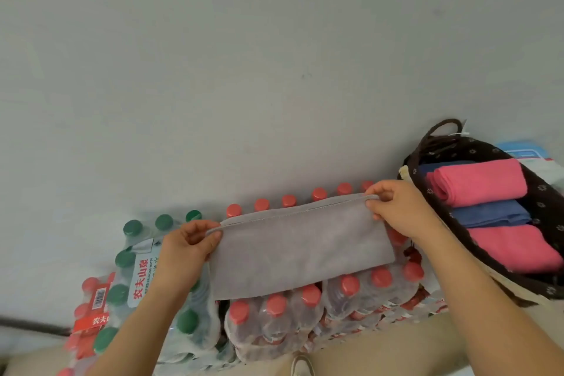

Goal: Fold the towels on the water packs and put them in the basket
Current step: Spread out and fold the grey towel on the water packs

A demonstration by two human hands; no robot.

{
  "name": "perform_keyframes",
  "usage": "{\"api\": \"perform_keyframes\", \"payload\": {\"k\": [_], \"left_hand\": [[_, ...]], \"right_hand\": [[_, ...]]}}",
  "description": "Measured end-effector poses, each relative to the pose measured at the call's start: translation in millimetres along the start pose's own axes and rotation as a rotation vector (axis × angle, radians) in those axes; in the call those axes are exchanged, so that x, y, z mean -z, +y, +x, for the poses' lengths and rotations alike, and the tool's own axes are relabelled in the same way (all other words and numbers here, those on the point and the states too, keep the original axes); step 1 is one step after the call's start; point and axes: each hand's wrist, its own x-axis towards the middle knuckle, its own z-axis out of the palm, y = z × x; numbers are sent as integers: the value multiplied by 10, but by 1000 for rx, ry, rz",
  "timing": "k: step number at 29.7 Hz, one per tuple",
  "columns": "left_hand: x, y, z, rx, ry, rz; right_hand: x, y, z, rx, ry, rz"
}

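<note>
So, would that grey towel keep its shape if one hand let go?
Probably not: the grey towel hangs limp between the left hand and right hand, so it looks floppy. Likely light, since pinches alone carry it. Its matte cloth seems unlikely to slip.

Single head-worn view, close above the water packs, facing forward and down toward the wall
</note>
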Motion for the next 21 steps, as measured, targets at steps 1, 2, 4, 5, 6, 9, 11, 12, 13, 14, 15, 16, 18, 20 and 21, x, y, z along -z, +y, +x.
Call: {"api": "perform_keyframes", "payload": {"k": [1, 2, 4, 5, 6, 9, 11, 12, 13, 14, 15, 16, 18, 20, 21], "left_hand": [[-27, 17, 55, -11, 26, 10], [-59, 41, 103, -26, 53, 26], [-125, 77, 205, -42, 95, 69], [-153, 84, 262, -42, 111, 104], [-178, 80, 312, -38, 118, 141], [-220, 19, 425, -21, 88, 275], [-237, -19, 450, -29, 38, 399], [-249, -26, 460, -38, 16, 446], [-254, -27, 472, -45, -1, 478], [-258, -18, 486, -50, -13, 503], [-263, 0, 498, -49, -23, 527], [-266, 16, 506, -47, -30, 547], [-258, 47, 524, -44, -49, 567], [-246, 76, 527, -46, -93, 572], [-244, 83, 526, -44, -119, 580]], "right_hand": [[-28, -2, 62, 13, 8, -38], [-49, -5, 119, 32, 13, -78], [-87, 9, 228, 66, 14, -153], [-112, 27, 284, 77, 12, -198], [-139, 40, 330, 87, 8, -244], [-248, 113, 424, 101, -13, -340], [-306, 158, 444, 108, -22, -387], [-325, 166, 450, 107, -24, -398], [-337, 170, 454, 104, -27, -400], [-341, 169, 459, 106, -27, -395], [-340, 165, 465, 104, -30, -388], [-334, 163, 470, 104, -34, -385], [-312, 163, 488, 96, -45, -382], [-282, 164, 508, 79, -62, -383], [-276, 163, 513, 68, -75, -387]]}}
